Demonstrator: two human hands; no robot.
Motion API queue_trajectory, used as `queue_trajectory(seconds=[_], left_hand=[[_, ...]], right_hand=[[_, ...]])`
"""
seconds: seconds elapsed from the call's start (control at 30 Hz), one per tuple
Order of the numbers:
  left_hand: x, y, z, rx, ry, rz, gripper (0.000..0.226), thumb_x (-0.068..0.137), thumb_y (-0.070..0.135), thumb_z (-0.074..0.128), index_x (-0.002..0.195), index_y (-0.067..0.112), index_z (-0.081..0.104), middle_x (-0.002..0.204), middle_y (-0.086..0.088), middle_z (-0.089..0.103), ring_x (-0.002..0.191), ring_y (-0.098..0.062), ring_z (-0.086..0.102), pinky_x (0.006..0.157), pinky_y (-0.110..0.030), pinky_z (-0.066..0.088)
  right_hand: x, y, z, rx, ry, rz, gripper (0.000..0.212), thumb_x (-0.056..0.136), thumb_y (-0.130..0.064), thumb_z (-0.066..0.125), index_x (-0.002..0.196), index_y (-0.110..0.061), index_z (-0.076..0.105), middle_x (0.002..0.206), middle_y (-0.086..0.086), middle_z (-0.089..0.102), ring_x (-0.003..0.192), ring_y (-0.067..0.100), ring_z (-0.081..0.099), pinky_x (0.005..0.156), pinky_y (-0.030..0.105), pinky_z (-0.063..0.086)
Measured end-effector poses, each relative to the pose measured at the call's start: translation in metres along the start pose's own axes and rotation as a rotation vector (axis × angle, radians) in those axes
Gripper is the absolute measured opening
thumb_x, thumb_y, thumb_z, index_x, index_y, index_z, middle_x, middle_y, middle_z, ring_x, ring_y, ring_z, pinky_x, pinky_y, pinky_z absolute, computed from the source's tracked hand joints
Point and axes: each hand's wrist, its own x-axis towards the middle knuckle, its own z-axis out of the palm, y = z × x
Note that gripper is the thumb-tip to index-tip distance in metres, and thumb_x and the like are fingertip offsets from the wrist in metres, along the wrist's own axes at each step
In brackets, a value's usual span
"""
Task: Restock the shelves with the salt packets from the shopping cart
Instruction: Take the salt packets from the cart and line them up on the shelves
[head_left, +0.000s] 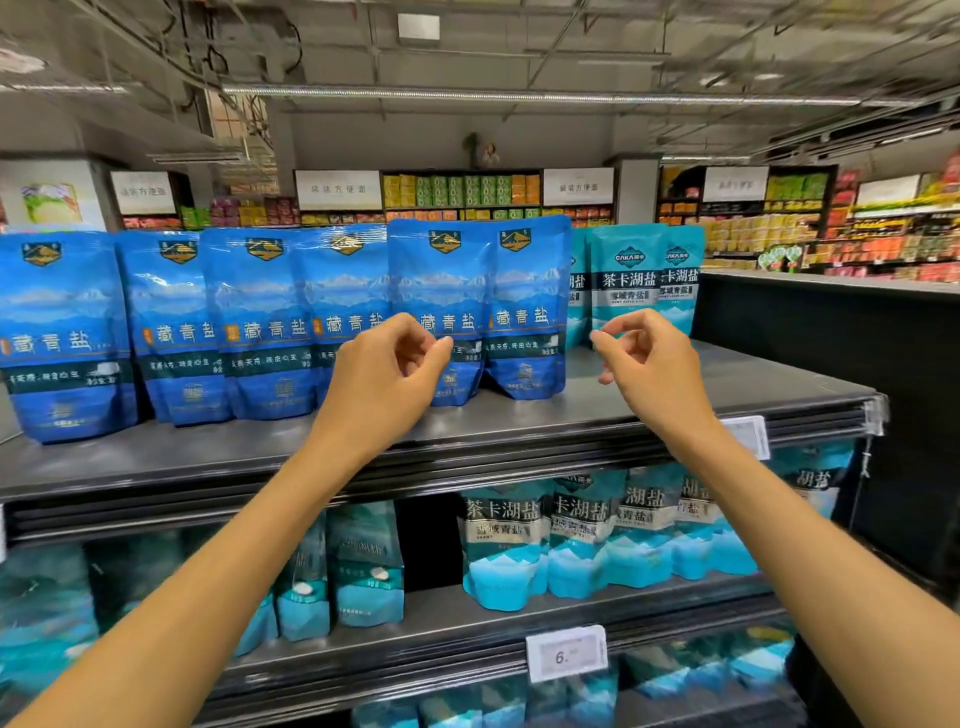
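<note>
The shopping cart is outside the head view. Both forearms reach up from the bottom edge, their upper parts cut off. The left hand (384, 371) hovers in front of the dark grey metal top shelf (675, 395), fingers loosely curled and holding nothing; whether its fingertips touch the packet behind them cannot be told. The right hand (652, 358) hangs beside it, also loosely curled and empty, just in front of the turquoise packets.

Six glossy deep-blue plastic salt packets (441, 301) stand upright in a row on the top shelf; the leftmost is cut by the frame edge, and the left hand hides the lower part of the fourth and fifth. To their right stand three turquoise plastic salt packets (626, 280), overlapping so that only the middle one shows in full.

On the second shelf (467, 623) below, about five pale turquoise packets (501, 545) stand at the right, partly hidden by the right forearm, and a few darker teal packets (363, 561) at the left, blurred and hard to count. A white price tag (566, 653) on the shelf edge reads "6."; its remaining digits are illegible. A second white tag (748, 436) is mostly covered by the right wrist.
</note>
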Motion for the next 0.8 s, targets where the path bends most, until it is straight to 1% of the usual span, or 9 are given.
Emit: queue_trajectory(seconds=[0.07,0.13,0.2,0.3,0.4,0.5,0.63,0.73,0.8], left_hand=[[-0.012,0.018,0.002,-0.189,-0.030,0.022,0.020,0.095,0.030,0.061,0.080,0.017,0.063,0.068,0.009,0.066,0.062,-0.007,0.060,0.058,-0.021,0.049],[-0.026,0.034,0.013,-0.356,-0.089,0.006,0.020,0.096,0.024,0.060,0.081,0.012,0.062,0.063,0.007,0.064,0.053,-0.003,0.055,0.051,-0.014,0.044],[-0.040,0.046,0.029,-0.461,-0.124,-0.025,0.020,0.096,0.019,0.061,0.080,0.008,0.061,0.061,0.005,0.062,0.049,0.001,0.051,0.048,-0.008,0.038],[-0.071,0.061,0.062,-0.596,-0.150,-0.067,0.019,0.097,0.014,0.059,0.081,0.003,0.060,0.061,0.001,0.061,0.047,0.002,0.049,0.048,-0.007,0.036],[-0.108,0.075,0.099,-0.744,-0.215,-0.132,0.017,0.097,0.010,0.057,0.081,0.005,0.059,0.062,-0.004,0.060,0.045,0.000,0.048,0.046,-0.009,0.036],[-0.148,0.091,0.140,-0.866,-0.365,-0.228,0.019,0.099,0.011,0.055,0.080,0.006,0.057,0.063,-0.007,0.058,0.043,-0.009,0.042,0.040,-0.016,0.034],[-0.211,0.126,0.202,-0.924,-0.632,-0.340,0.020,0.098,0.007,0.053,0.078,0.003,0.056,0.061,-0.007,0.058,0.040,-0.011,0.041,0.040,-0.019,0.035],[-0.261,0.155,0.246,-0.925,-0.866,-0.365,0.021,0.098,0.000,0.050,0.078,0.004,0.055,0.060,-0.009,0.056,0.039,-0.009,0.040,0.042,-0.019,0.033],[-0.299,0.172,0.279,-0.895,-1.042,-0.384,0.020,0.097,-0.004,0.048,0.080,0.003,0.056,0.055,-0.002,0.056,0.038,-0.002,0.042,0.043,-0.014,0.033]], right_hand=[[-0.018,-0.001,-0.013,0.109,0.009,-0.028,0.009,0.094,-0.019,0.065,0.092,-0.011,0.063,0.071,0.014,0.062,0.063,0.019,0.063,0.055,0.023,0.052],[-0.038,0.001,-0.027,0.176,0.024,-0.035,0.008,0.095,-0.014,0.065,0.091,-0.007,0.064,0.069,0.010,0.062,0.058,0.013,0.061,0.052,0.016,0.047],[-0.060,0.006,-0.039,0.205,0.035,-0.020,0.008,0.095,-0.011,0.063,0.094,-0.003,0.064,0.065,0.008,0.062,0.054,0.013,0.060,0.050,0.018,0.047],[-0.100,0.024,-0.061,0.193,0.081,-0.016,0.003,0.094,-0.004,0.062,0.093,-0.001,0.063,0.063,0.005,0.060,0.049,0.014,0.058,0.050,0.020,0.047],[-0.147,0.048,-0.092,0.186,0.162,0.048,0.006,0.093,-0.004,0.063,0.090,-0.009,0.063,0.063,0.000,0.060,0.049,0.016,0.058,0.050,0.021,0.047],[-0.201,0.073,-0.131,0.129,0.223,0.157,0.010,0.090,-0.008,0.070,0.085,-0.015,0.065,0.066,0.000,0.064,0.051,0.014,0.059,0.050,0.019,0.048],[-0.280,0.102,-0.185,0.010,0.360,0.343,0.012,0.084,-0.003,0.075,0.080,-0.005,0.064,0.062,-0.001,0.063,0.049,0.009,0.056,0.051,0.016,0.046],[-0.338,0.120,-0.221,-0.062,0.505,0.489,0.014,0.083,-0.005,0.076,0.078,-0.002,0.063,0.061,0.012,0.060,0.050,0.012,0.054,0.049,0.021,0.045],[-0.377,0.132,-0.245,-0.115,0.619,0.568,0.018,0.082,-0.005,0.077,0.074,-0.005,0.060,0.062,0.019,0.059,0.050,0.017,0.053,0.048,0.024,0.045]])
